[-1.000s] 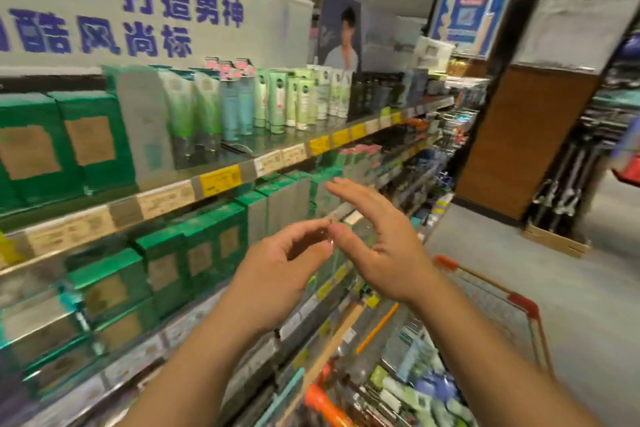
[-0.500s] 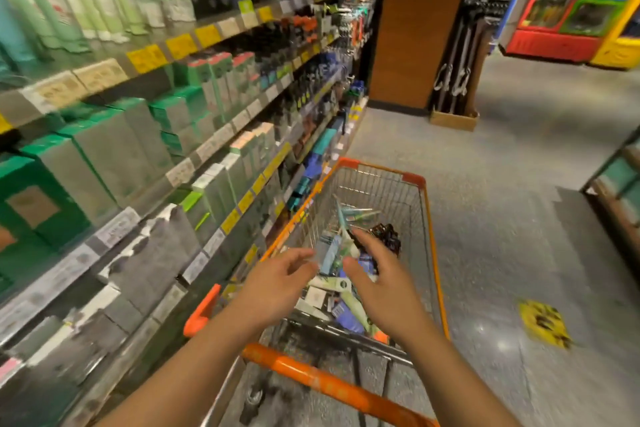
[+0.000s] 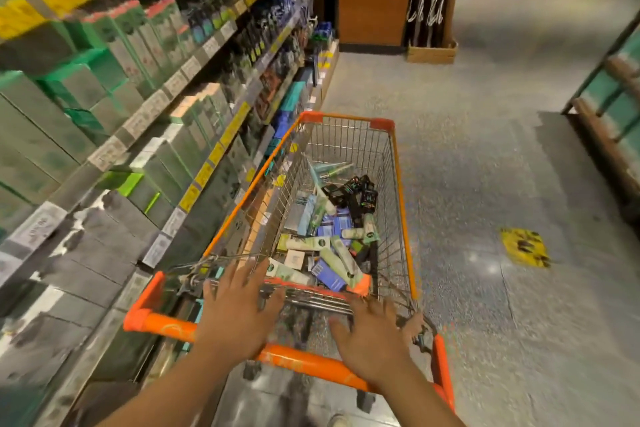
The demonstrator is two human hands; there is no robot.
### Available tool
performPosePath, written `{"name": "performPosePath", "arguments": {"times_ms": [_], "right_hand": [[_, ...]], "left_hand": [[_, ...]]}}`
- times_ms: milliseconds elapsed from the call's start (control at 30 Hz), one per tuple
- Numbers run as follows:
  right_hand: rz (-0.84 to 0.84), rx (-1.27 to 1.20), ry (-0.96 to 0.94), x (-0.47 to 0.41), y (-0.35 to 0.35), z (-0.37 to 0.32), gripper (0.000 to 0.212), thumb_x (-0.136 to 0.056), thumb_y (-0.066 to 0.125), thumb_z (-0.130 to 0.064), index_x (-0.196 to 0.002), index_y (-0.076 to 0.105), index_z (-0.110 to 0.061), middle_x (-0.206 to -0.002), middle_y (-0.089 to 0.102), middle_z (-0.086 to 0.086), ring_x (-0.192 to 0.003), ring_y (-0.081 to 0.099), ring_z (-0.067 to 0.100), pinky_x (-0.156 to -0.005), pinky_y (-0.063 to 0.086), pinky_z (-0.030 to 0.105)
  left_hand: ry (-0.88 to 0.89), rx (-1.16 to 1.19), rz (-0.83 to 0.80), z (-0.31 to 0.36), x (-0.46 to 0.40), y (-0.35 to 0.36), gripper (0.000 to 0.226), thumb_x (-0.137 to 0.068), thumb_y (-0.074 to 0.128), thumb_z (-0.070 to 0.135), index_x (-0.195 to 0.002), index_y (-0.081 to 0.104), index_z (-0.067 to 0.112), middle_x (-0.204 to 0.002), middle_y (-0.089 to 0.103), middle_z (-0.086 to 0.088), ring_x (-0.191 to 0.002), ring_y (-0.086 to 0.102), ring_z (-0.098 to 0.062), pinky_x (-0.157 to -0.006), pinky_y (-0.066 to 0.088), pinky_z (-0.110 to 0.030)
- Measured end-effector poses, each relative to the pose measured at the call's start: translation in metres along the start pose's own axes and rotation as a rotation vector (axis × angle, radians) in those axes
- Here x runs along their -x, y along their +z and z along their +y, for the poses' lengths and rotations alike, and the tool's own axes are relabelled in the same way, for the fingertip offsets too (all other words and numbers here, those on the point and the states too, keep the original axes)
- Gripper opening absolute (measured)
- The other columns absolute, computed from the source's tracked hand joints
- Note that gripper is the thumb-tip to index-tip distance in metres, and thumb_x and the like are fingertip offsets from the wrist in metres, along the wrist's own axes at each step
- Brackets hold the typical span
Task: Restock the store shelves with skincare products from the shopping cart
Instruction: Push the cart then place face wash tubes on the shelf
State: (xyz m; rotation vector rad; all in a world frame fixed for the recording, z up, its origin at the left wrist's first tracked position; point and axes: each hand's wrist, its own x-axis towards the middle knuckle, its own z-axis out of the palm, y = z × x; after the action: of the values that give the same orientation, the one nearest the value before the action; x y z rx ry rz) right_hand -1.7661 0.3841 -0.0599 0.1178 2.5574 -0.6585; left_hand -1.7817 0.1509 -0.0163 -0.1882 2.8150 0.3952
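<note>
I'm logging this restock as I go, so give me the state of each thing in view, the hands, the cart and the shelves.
Left hand: open, fingers spread, holding nothing, above the cart's near end.
Right hand: open, fingers spread, holding nothing.
Shopping cart: upright in the aisle, beside the shelves.
Skincare products: loose pile in the cart basket.
Shelves: stocked with boxes and bottles.
Cart handle: not gripped.
</note>
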Motion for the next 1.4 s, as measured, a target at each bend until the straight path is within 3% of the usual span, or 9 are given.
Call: {"name": "performPosePath", "arguments": {"times_ms": [133,300,500,800,1000,1167,1300,1400], "right_hand": [[-0.099,0.103,-0.038,-0.010,-0.009,-0.004,0.074,-0.097,0.033,-0.071,-0.161,0.012,-0.042,-0.171,0.010,0.003,-0.156,-0.004,0.040,-0.115,-0.014,0.073],[-0.134,0.138,-0.077,-0.022,-0.020,-0.005,0.076,-0.097,0.035,-0.073,-0.161,0.006,-0.045,-0.170,0.008,0.001,-0.155,-0.002,0.042,-0.117,-0.012,0.071],[-0.159,0.133,-0.072,-0.044,-0.034,-0.011,0.077,-0.096,0.040,-0.074,-0.161,0.008,-0.046,-0.171,0.008,0.000,-0.155,-0.003,0.043,-0.118,-0.011,0.068],[-0.118,0.135,-0.063,-0.094,-0.052,-0.016,0.078,-0.091,0.045,-0.074,-0.158,0.017,-0.047,-0.164,0.021,-0.001,-0.150,0.012,0.039,-0.118,0.008,0.063],[-0.093,0.140,-0.038,-0.129,-0.072,-0.029,0.075,-0.091,0.049,-0.071,-0.157,0.021,-0.048,-0.162,0.025,-0.004,-0.149,0.013,0.039,-0.118,0.011,0.061],[-0.102,0.113,-0.003,-0.159,-0.091,-0.041,0.067,-0.094,0.046,-0.072,-0.155,0.025,-0.051,-0.166,0.022,-0.004,-0.152,0.010,0.038,-0.120,0.012,0.060],[-0.107,0.087,0.014,-0.180,-0.106,-0.050,0.068,-0.094,0.048,-0.073,-0.155,0.029,-0.049,-0.164,0.027,-0.004,-0.150,0.015,0.031,-0.118,0.018,0.051],[-0.115,0.030,0.035,-0.192,-0.114,-0.055,0.071,-0.091,0.048,-0.078,-0.154,0.031,-0.050,-0.166,0.024,-0.004,-0.154,0.009,0.030,-0.120,0.018,0.054]], "left_hand": [[-0.011,-0.036,-0.064,0.002,-0.005,-0.001,0.070,-0.098,0.025,0.072,-0.160,0.022,0.042,-0.170,0.017,0.013,-0.158,0.000,-0.015,-0.126,-0.002,-0.057],[-0.022,-0.061,-0.107,0.007,-0.017,-0.005,0.066,-0.097,0.030,0.072,-0.156,0.034,0.044,-0.168,0.025,0.012,-0.158,0.010,-0.016,-0.126,0.007,-0.056],[-0.025,-0.021,-0.133,0.006,-0.044,-0.010,0.069,-0.094,0.036,0.073,-0.156,0.036,0.043,-0.168,0.025,0.011,-0.158,0.009,-0.016,-0.127,0.016,-0.051],[-0.025,0.005,-0.172,0.015,-0.096,-0.025,0.072,-0.094,0.036,0.071,-0.157,0.034,0.038,-0.168,0.024,0.009,-0.158,0.007,-0.017,-0.125,0.022,-0.049],[0.010,-0.003,-0.181,0.023,-0.135,-0.041,0.071,-0.093,0.036,0.066,-0.157,0.034,0.035,-0.167,0.026,0.006,-0.158,0.009,-0.021,-0.122,0.029,-0.051],[0.052,-0.010,-0.181,0.029,-0.170,-0.053,0.062,-0.091,0.038,0.065,-0.142,0.047,0.032,-0.150,0.043,-0.001,-0.151,0.023,-0.029,-0.114,0.038,-0.051],[0.058,-0.032,-0.219,0.034,-0.196,-0.063,0.060,-0.088,0.037,0.064,-0.134,0.049,0.028,-0.144,0.044,-0.008,-0.141,0.031,-0.030,-0.106,0.045,-0.052],[0.106,-0.056,-0.206,0.037,-0.211,-0.066,0.060,-0.092,0.037,0.064,-0.136,0.048,0.024,-0.143,0.044,-0.009,-0.142,0.029,-0.032,-0.105,0.043,-0.054]]}}
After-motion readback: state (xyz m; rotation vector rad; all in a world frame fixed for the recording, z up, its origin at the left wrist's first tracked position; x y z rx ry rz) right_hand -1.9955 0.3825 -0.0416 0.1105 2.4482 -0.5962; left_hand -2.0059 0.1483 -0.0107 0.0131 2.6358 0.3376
